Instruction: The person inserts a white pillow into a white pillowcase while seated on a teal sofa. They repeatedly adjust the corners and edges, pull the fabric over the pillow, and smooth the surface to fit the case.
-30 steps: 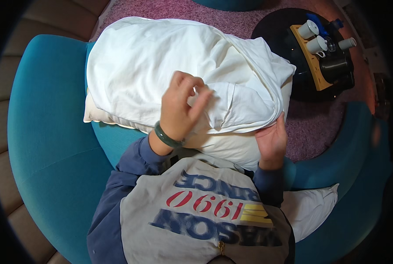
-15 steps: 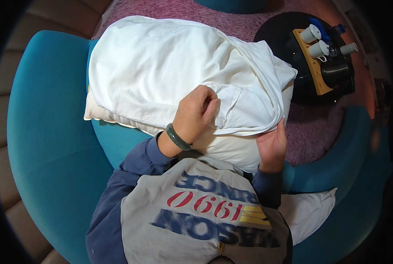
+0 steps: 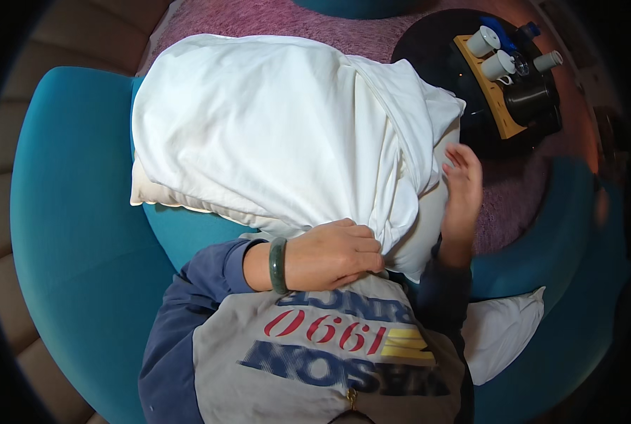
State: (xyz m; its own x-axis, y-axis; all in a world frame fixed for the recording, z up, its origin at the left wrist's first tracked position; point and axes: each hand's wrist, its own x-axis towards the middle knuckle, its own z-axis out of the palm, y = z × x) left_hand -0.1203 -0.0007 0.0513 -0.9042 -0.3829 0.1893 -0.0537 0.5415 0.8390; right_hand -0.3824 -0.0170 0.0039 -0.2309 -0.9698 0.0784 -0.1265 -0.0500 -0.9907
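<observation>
A white pillowcase [image 3: 259, 127] lies over a cream pillow [image 3: 161, 193] in front of me, its cloth bunched at the right end. The pillow's bare edge shows along the lower left and at the right, beneath the cloth. My left hand [image 3: 336, 256], with a dark green bangle on its wrist, is closed on the near edge of the pillowcase and draws folds toward my chest. Just right of the pillow, my right hand [image 3: 462, 185] is raised with fingers apart and loosely curved, holding nothing.
Under the pillow is a curved teal sofa [image 3: 82, 212]. At the far right a round black table [image 3: 428, 49] bears a wooden tray [image 3: 495, 106] with white cups [image 3: 483, 42] and a dark pot [image 3: 531, 99]. Another white pillow [image 3: 502, 332] lies by my right side.
My left hand has moved down and right, pulling the pillowcase edge toward me. My right hand has come off the cloth and risen along the pillow's right side.
</observation>
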